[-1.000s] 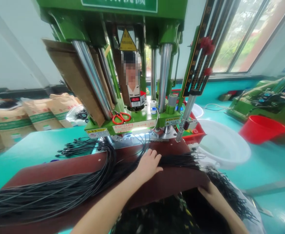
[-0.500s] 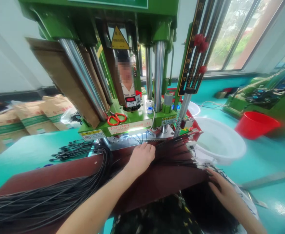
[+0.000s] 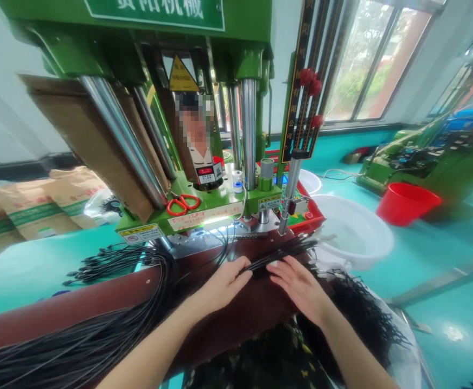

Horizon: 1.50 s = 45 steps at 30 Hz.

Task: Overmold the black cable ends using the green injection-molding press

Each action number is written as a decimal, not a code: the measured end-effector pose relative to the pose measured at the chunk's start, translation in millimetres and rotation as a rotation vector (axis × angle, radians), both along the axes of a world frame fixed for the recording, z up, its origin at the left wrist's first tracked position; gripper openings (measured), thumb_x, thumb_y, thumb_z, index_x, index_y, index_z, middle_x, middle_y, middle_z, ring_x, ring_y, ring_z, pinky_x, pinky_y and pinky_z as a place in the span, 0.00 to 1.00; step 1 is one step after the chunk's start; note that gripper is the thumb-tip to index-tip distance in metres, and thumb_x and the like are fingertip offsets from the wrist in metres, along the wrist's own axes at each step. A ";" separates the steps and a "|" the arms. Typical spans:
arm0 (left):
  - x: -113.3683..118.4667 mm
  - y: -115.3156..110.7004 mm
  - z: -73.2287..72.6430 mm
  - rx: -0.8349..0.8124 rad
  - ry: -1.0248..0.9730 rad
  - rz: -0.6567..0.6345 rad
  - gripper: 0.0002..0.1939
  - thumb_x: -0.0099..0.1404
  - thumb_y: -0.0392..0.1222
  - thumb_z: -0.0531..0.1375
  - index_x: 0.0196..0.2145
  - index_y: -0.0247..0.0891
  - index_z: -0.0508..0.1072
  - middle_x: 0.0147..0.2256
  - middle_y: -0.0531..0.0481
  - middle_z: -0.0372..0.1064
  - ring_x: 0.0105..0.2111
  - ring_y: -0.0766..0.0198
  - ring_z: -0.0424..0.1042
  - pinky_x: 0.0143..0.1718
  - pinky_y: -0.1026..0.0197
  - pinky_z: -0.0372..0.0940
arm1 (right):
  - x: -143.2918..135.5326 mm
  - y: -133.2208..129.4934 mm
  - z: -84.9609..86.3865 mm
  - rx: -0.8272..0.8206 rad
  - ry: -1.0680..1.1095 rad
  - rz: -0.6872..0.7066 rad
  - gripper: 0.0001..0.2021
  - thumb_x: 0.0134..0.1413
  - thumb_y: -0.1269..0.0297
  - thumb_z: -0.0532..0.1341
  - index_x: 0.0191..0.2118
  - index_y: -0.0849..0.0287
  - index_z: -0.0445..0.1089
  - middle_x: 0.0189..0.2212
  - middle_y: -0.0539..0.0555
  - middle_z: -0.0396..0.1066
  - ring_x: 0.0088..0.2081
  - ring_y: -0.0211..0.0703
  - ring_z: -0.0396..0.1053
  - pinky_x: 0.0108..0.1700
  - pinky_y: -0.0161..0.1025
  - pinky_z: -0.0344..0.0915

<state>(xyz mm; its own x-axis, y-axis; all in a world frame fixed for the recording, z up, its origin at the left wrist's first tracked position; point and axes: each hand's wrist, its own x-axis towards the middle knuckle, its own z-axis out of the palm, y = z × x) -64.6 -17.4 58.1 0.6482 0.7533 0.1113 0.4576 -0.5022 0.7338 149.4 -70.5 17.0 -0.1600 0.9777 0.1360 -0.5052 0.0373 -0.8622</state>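
Note:
Black cables lie in a narrow bunch across the brown board, below the green press. My left hand is closed round the left part of this bunch, with thumb and fingers together. Just right of it, my right hand touches the bunch with its fingers stretched out and apart. A few thin cables curve from the metal mould plate down toward my left hand. A large bundle of long black cables bends over the board at the left.
The green press stands ahead, with red-handled scissors on its ledge. A white basin and a red bucket are at the right. More black pieces fill a white sack beside my right forearm. Paper sacks stand at the left.
My right hand has moved left and inward from the cable ends at the board's right edge to the bunch. The cables there lie closer together. The view has shifted slightly.

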 end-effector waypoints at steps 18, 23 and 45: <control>31.2 52.3 -53.6 0.187 0.408 0.073 0.05 0.58 0.41 0.55 0.32 0.39 0.69 0.32 0.50 0.67 0.34 0.61 0.67 0.34 0.61 0.58 | 0.4 19.2 0.1 -0.131 0.202 -0.208 0.11 0.54 0.61 0.58 0.40 0.60 0.72 0.29 0.56 0.75 0.37 0.47 0.70 0.49 0.49 0.57; 28.0 46.5 -46.2 0.277 0.254 0.181 0.10 0.62 0.41 0.50 0.30 0.39 0.69 0.30 0.50 0.67 0.33 0.63 0.66 0.34 0.63 0.58 | 3.4 18.6 -6.9 -0.189 0.205 -0.224 0.11 0.52 0.61 0.59 0.38 0.61 0.72 0.27 0.56 0.74 0.36 0.48 0.71 0.47 0.48 0.59; 42.9 5.3 -7.5 -0.390 -0.043 -0.220 0.12 0.63 0.44 0.49 0.32 0.36 0.67 0.29 0.50 0.68 0.27 0.67 0.67 0.31 0.64 0.61 | 9.4 14.3 30.8 0.024 0.212 -0.221 0.13 0.53 0.58 0.57 0.43 0.57 0.70 0.37 0.55 0.73 0.46 0.48 0.66 0.55 0.49 0.52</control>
<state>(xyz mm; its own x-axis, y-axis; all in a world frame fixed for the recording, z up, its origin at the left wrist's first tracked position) -21.7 -12.1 50.6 0.7988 0.5887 -0.1238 0.3360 -0.2659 0.9036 158.8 -56.2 47.8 0.0906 0.9817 0.1674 -0.6508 0.1857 -0.7362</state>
